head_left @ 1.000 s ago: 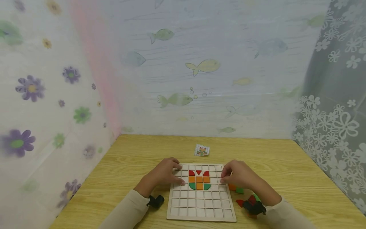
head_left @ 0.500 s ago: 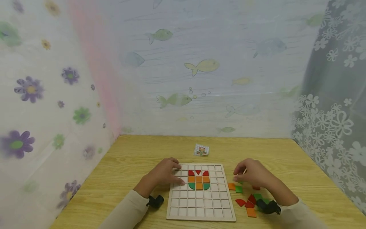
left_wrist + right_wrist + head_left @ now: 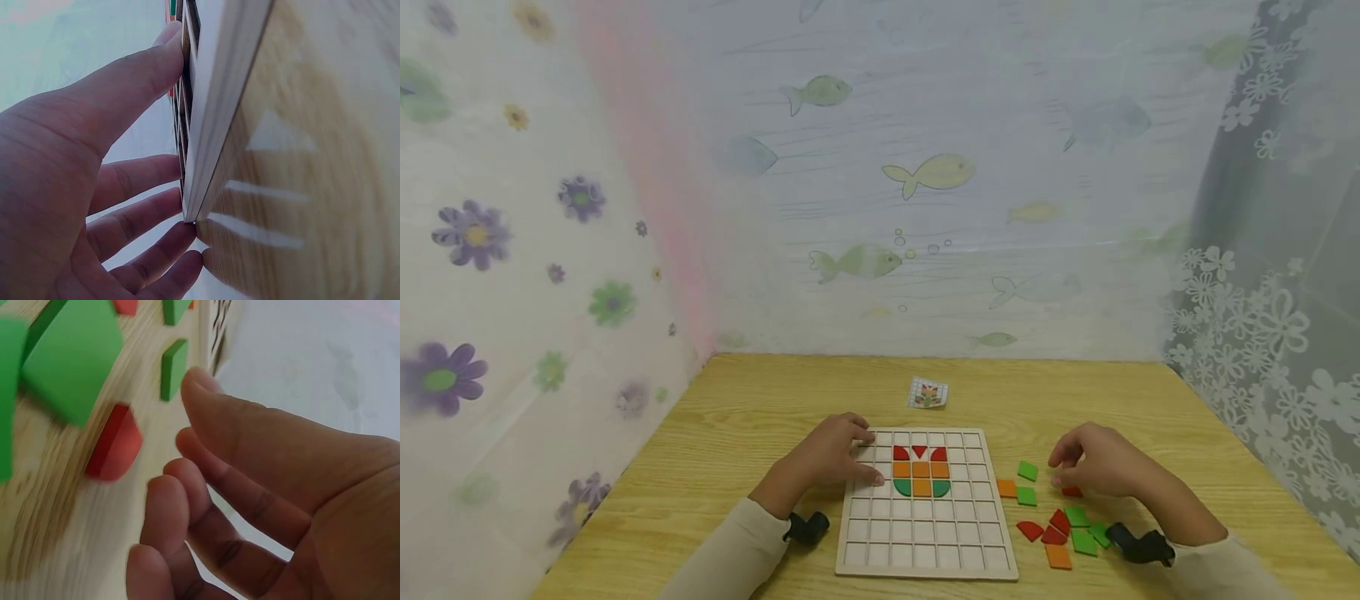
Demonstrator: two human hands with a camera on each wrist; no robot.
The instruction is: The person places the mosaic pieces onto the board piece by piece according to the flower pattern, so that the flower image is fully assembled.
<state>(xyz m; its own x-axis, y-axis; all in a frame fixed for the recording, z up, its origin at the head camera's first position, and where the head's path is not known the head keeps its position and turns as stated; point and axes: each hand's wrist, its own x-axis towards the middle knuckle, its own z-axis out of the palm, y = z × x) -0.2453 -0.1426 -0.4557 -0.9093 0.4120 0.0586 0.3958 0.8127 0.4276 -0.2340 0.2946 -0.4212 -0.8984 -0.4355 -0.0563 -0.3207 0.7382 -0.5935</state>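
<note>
Fingers (image 3: 165, 503) bent loosely, thumb well apart and nothing between them, my right hand (image 3: 1105, 463) hangs low over the right side of the wood-grained table (image 3: 790, 392). Just beside those fingertips lies a small flat red piece (image 3: 115, 445); from above my hand partly covers it, and I cannot tell whether I am touching it. Past my thumb tip, a bright green square tile (image 3: 1027, 472) lies on its own.

My left hand (image 3: 827, 454) has its fingers and thumb spread, curled round nothing: the thumb rests on the face of the pale wooden grid board (image 3: 948, 533), the fingertips at its far left corner. I take that as steadying, set at the margin so the coloured pattern is left uncovered. In that pattern, red curved pieces (image 3: 899, 455) flank a red triangle (image 3: 919, 452), with orange squares (image 3: 921, 470) below and dark green rounded pieces (image 3: 902, 488) at the lower corners.

Loose red wedges (image 3: 1030, 531), more green tiles (image 3: 1084, 543) and orange tiles (image 3: 1058, 557) lie at my right, presumably for that hand's easy reach. Beyond the board lies a white paper card (image 3: 928, 393) with a coloured figure, probably placed there so neither arm hides it.
</note>
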